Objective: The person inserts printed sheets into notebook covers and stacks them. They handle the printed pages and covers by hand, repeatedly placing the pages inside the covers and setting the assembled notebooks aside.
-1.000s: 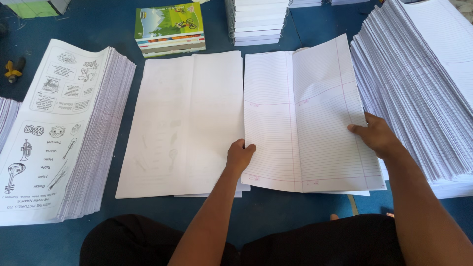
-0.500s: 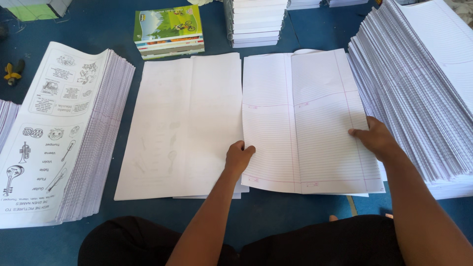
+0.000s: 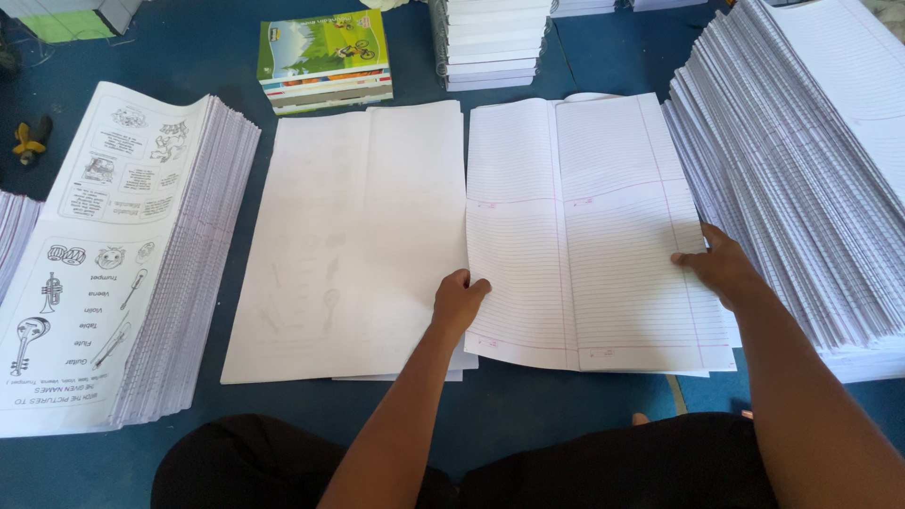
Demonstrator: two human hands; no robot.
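Two bare forearms, no sleeves, bare hands without rings, black trousers [image 3: 311,467] over the lap

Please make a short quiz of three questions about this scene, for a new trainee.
1. True or false: the left hand grips the left edge of the ruled sheet.
2. What does the right hand touch? A) the colourful book pile B) the right edge of the ruled sheet C) the picture-sheet stack
3. Which lies left of the ruled sheet: the blank sheet or the tall ruled stack?

Key: 1 true; 2 B; 3 the blank sheet.
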